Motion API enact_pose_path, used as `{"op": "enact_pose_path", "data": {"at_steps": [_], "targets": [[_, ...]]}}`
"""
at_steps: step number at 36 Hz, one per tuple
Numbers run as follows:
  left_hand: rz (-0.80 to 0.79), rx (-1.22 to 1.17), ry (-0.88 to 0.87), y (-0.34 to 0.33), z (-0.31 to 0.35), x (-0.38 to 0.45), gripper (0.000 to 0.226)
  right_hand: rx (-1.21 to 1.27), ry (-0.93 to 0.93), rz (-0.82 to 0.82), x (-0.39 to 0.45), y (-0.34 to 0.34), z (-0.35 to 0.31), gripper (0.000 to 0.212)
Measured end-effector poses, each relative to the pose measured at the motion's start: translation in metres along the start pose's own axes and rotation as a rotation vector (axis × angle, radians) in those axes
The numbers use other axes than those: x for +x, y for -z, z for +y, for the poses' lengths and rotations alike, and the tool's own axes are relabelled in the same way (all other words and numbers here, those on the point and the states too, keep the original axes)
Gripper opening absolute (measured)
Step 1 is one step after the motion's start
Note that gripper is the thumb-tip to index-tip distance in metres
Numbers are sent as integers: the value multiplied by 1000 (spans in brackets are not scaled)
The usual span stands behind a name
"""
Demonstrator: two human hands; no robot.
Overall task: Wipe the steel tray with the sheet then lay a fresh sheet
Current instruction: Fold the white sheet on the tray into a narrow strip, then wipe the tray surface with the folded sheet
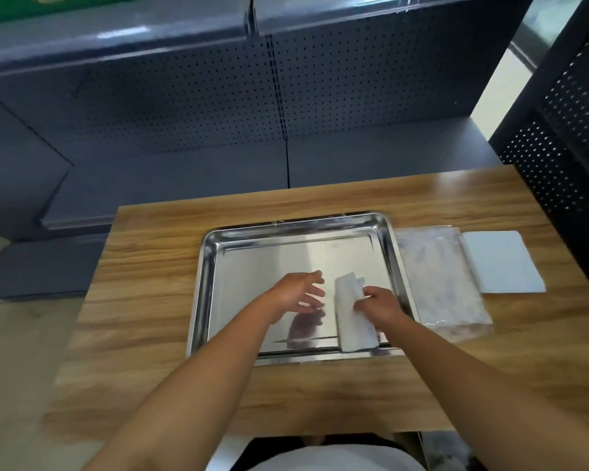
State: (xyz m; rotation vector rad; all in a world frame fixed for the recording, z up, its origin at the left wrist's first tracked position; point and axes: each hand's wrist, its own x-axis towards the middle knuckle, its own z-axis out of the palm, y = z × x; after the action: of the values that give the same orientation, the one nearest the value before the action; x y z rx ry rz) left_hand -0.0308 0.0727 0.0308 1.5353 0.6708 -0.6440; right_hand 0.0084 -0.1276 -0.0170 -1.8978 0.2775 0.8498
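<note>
Holding folded white sheet (353, 316) in right hand (379, 305), over shiny steel tray (211, 266).

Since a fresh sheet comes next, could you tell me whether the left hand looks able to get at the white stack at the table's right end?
Probably not easily: the left hand hovers open over the steel tray, and the right hand, gripping the folded sheet, lies between it and the white stack.

Wooden table (150, 300), steel tray (211, 266) centred on it, clear plastic packet (439, 283) beside, white sheet stack (503, 263) right.
</note>
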Motion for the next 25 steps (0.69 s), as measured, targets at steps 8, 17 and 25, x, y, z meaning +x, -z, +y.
{"op": "enact_pose_path", "data": {"at_steps": [8,17,25], "targets": [[499,-9,-82,95,-40,1,25,-437,184,365,0,29,-2,20],[601,124,60,199,-128,-34,67,-828,162,405,-2,21,20,28],[226,99,-27,211,-148,-52,65,-620,47,437,10,-14,31,13]]}}
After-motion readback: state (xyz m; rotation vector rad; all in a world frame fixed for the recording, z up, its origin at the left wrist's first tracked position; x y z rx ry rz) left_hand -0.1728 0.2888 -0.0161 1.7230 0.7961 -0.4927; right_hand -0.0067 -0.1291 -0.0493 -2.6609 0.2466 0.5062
